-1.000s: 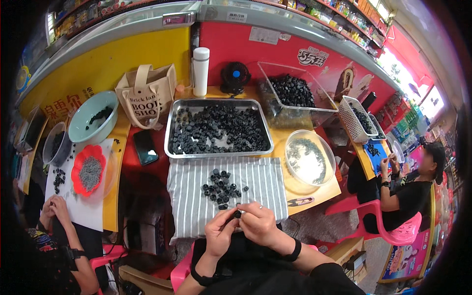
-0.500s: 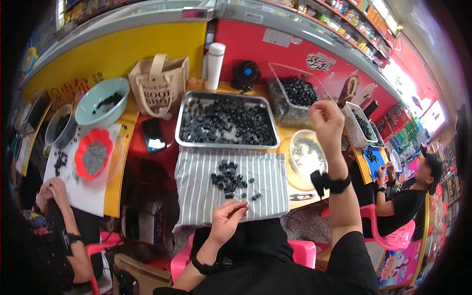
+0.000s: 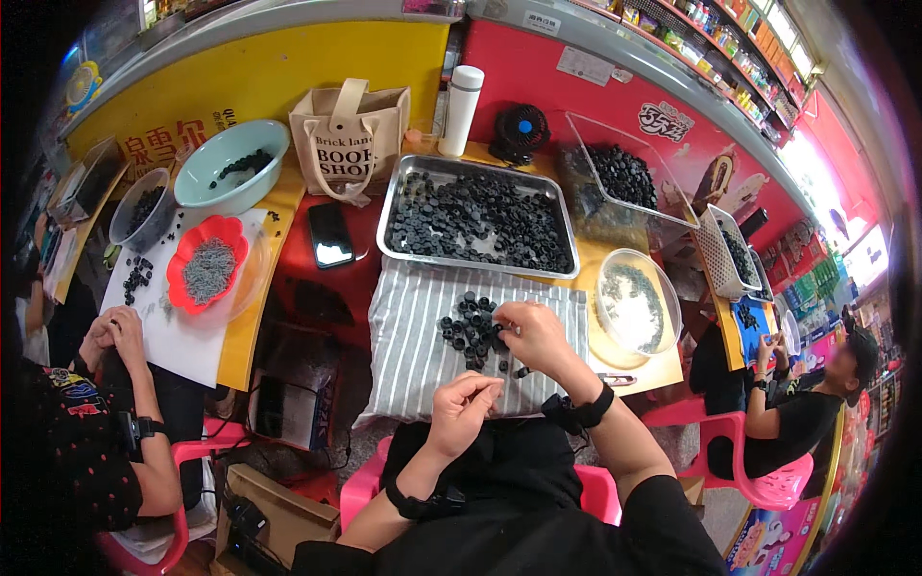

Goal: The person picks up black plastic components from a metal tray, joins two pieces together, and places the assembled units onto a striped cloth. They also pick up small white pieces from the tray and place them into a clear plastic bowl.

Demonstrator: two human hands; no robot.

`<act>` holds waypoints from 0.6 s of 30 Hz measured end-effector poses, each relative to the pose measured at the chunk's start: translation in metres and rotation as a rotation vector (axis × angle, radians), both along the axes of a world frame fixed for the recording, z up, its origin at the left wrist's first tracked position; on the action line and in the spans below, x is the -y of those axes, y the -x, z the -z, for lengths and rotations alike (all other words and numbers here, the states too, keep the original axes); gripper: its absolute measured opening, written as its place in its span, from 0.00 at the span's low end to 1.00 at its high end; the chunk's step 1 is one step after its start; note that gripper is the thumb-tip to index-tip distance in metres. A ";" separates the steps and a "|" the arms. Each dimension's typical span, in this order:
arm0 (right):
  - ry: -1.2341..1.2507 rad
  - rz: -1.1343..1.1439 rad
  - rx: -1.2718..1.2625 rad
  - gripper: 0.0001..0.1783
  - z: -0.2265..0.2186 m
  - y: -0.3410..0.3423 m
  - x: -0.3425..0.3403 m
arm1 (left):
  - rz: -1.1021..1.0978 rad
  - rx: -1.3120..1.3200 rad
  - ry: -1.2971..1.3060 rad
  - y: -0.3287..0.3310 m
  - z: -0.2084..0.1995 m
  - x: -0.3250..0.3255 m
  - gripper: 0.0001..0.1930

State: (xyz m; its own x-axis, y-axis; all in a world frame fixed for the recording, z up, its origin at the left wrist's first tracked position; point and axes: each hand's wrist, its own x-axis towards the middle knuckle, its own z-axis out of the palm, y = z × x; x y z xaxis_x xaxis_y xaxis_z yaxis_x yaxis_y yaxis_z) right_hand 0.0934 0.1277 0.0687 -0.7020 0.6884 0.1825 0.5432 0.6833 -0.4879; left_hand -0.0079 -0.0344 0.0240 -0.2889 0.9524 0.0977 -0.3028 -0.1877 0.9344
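A pile of small black round pieces (image 3: pixel 468 326), like little caps, lies on a grey-and-white striped cloth (image 3: pixel 408 336) in front of me. My right hand (image 3: pixel 538 336) reaches over the pile's right edge. Its thumb and fingers are closed on a small black round piece. Close to the cloth's front edge is my left hand (image 3: pixel 463 413), thumb and fingertips pinched together. What they hold, if anything, is too small to make out. A few loose pieces sit between the two hands.
Beyond the cloth stands a metal tray (image 3: pixel 480 264) of black pieces. To its right are a clear bin (image 3: pixel 672 213) and a round tub (image 3: pixel 676 317). A bottle (image 3: pixel 463 110), fan (image 3: pixel 520 132) and tote bag (image 3: pixel 331 158) line the back. People sit on both sides.
My right hand has come down from above the round tub to the pile. The left hand stays pinched near the cloth's front edge. The view has shifted slightly.
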 end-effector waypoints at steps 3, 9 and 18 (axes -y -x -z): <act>0.081 0.019 -0.049 0.10 0.003 -0.001 0.002 | -0.009 0.012 0.024 0.000 0.004 0.000 0.07; -0.025 -0.118 -0.420 0.13 -0.026 -0.027 0.060 | 0.040 0.344 0.166 0.004 -0.004 -0.001 0.11; -0.125 -0.214 -0.431 0.13 -0.010 -0.033 0.072 | 0.222 0.694 0.139 0.014 0.004 -0.004 0.11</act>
State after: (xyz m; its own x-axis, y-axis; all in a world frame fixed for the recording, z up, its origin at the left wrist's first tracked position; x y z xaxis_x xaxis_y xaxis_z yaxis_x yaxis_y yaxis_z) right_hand 0.1266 0.0556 0.0785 -0.6674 0.4914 0.5596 0.1512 0.8251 -0.5444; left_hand -0.0222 -0.0307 0.0200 -0.0397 0.9858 -0.1633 -0.8493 0.0529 0.5253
